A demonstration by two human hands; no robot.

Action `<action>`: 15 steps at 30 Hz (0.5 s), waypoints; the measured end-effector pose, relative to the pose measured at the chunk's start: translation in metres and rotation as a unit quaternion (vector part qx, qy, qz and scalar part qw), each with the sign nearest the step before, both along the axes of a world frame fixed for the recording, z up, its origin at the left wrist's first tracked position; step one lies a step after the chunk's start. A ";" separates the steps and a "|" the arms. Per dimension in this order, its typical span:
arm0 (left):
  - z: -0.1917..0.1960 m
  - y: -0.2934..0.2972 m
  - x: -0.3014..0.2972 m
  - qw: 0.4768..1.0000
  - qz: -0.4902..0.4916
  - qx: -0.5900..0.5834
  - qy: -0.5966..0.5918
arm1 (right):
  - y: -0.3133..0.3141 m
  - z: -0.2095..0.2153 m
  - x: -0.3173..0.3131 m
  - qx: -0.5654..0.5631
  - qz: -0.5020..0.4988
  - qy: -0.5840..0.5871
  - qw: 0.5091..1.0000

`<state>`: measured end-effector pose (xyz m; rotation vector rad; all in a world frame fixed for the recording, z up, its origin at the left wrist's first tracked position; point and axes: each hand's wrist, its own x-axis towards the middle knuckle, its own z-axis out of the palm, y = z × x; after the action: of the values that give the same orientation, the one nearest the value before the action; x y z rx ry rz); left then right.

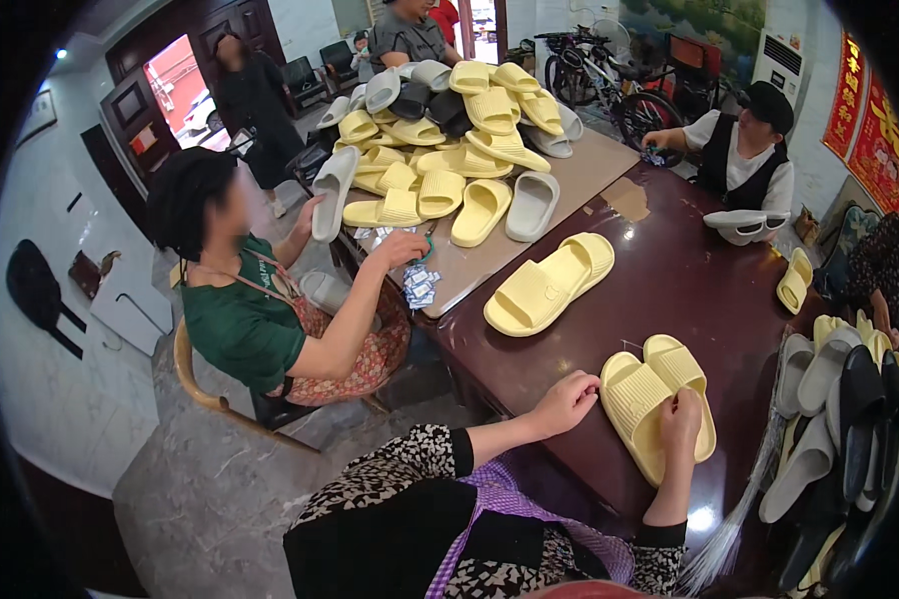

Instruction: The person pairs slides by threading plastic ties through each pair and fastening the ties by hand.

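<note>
A pair of pale-yellow slippers with ribbed straps lies on the dark red-brown glossy table, close to the edge nearest the wearer, one slipper partly over the other. The left hand is loosely clenched just left of the pair, fingertips near a strap; whether they pinch something small cannot be told. The right hand is curled against the strap of the right-hand slipper, its exact grip hidden by its own fingers. Farther in from that edge rests another pale-yellow pair. Toward the table's far end, a brown cardboard sheet bears a heap of yellow, grey and black slippers, with small blue-and-white paper labels at its near left corner. Beyond the table's right edge stands a crowded stack of grey, black and yellow slippers, beside a bundle of thin whitish strands.
</note>
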<state>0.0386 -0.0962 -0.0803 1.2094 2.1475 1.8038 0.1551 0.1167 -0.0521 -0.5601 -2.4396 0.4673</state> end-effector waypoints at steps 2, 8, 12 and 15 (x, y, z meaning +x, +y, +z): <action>-0.001 -0.001 -0.001 1.000 -0.003 -0.018 0.010 | 0.002 -0.002 -0.001 0.005 0.008 0.005 1.000; -0.005 0.002 -0.002 1.000 0.001 -0.013 0.021 | 0.001 -0.006 0.002 0.007 0.019 0.021 1.000; -0.003 0.002 -0.003 1.000 0.000 -0.017 0.025 | 0.000 0.005 0.006 -0.024 0.020 -0.032 0.999; -0.004 0.002 -0.004 0.999 0.001 -0.017 0.029 | 0.007 0.016 0.025 -0.080 0.023 -0.042 0.996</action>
<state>0.0350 -0.0939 -0.0845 1.2676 2.2014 1.7466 0.1799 0.1242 -0.0360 -0.6019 -2.5140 0.6752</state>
